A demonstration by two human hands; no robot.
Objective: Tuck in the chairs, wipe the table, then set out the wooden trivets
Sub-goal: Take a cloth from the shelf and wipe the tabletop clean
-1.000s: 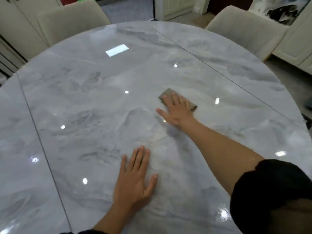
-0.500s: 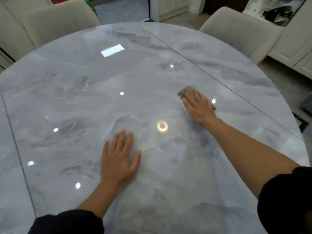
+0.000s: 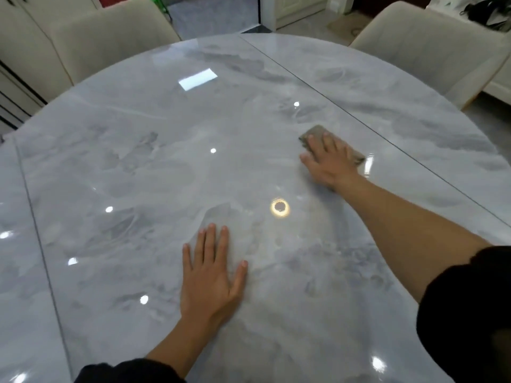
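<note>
Cloth [image 3: 315, 132] is lying flat on the bench [image 3: 138, 161], far out to the right, its long axis running far-left to near-right. The right hand [image 3: 329, 164] is pressing it with straight fingers. The left hand [image 3: 211, 283] is resting flat with fingers spread, well apart from the cloth.

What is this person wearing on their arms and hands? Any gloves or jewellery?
The left hand and right hand are bare, with no gloves, rings or watch showing. Each arm wears a black sleeve: the left sleeve and the right sleeve both stop short, leaving the forearms uncovered.
</note>
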